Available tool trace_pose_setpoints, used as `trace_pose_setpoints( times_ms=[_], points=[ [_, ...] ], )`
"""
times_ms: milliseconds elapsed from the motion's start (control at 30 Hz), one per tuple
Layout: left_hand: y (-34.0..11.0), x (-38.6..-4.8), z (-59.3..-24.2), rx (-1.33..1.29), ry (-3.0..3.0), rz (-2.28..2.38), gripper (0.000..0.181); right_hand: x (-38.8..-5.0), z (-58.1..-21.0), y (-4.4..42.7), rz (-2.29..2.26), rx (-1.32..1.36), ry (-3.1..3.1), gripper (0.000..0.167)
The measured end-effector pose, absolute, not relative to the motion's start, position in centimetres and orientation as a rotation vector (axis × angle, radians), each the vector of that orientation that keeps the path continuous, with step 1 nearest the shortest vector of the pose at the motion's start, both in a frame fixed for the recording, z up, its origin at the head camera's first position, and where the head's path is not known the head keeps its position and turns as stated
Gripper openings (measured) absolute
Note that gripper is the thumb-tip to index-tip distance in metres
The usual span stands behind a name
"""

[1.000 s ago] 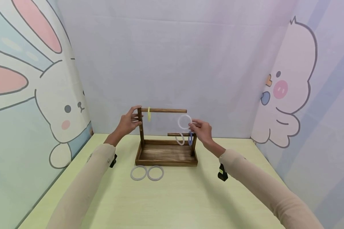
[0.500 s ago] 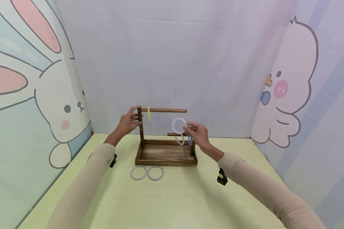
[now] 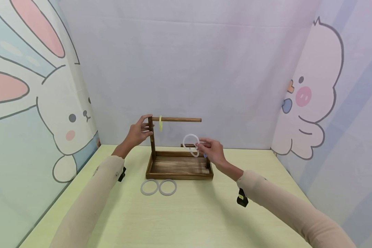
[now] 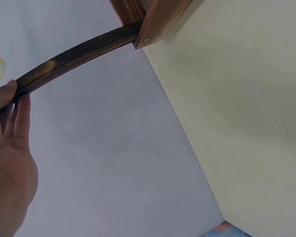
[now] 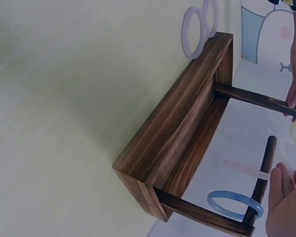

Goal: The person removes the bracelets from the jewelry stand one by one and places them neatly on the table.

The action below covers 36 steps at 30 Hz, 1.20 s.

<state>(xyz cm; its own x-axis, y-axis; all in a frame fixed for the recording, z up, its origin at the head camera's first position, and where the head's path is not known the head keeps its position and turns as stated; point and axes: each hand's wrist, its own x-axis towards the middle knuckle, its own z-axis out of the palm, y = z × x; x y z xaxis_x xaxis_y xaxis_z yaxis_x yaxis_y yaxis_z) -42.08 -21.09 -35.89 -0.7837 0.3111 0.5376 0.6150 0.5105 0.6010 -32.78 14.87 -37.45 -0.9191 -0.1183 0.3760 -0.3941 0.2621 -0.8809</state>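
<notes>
A wooden bangle stand (image 3: 179, 177) has a tray base, a high bar and a low bar, each on one post. My left hand (image 3: 137, 133) grips the top of the left post. With fingertips and thumb, my right hand (image 3: 213, 150) pinches a whitish translucent bangle (image 3: 183, 142) in front of the low bar (image 5: 268, 153). Whether that bar passes through it I cannot tell. A pale pink bangle (image 5: 241, 169) and a blue bangle (image 5: 258, 209) hang on the low bar, partly hidden in the head view. The high bar (image 3: 183, 120) carries a yellow bangle (image 3: 160, 124).
Two pale lilac bangles, a left one (image 3: 141, 187) and a right one (image 3: 175, 187), lie flat side by side before the tray on the light table (image 3: 186, 220). Cartoon-printed cloth walls (image 3: 186, 69) enclose the back and both sides.
My right hand has carried the whitish bangle left and down, from beside the high bar's free end to the low bar. My left hand stays on the post.
</notes>
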Motion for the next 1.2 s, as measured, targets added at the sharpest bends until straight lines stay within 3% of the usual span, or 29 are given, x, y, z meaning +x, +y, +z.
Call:
trace_pose_setpoints(
  times_ms=[767,1200],
  points=[
    [-21.0,-41.8,-35.7,-0.757,-2.395,-1.18,0.081,-29.4,-39.8,14.8,1.794,0.465,-2.392,0.037],
    [-21.1,-41.9,-35.8,-0.764,-2.389,-1.168,0.081,-28.7,-43.2,15.1,1.909,0.447,-2.4,0.031]
  ],
)
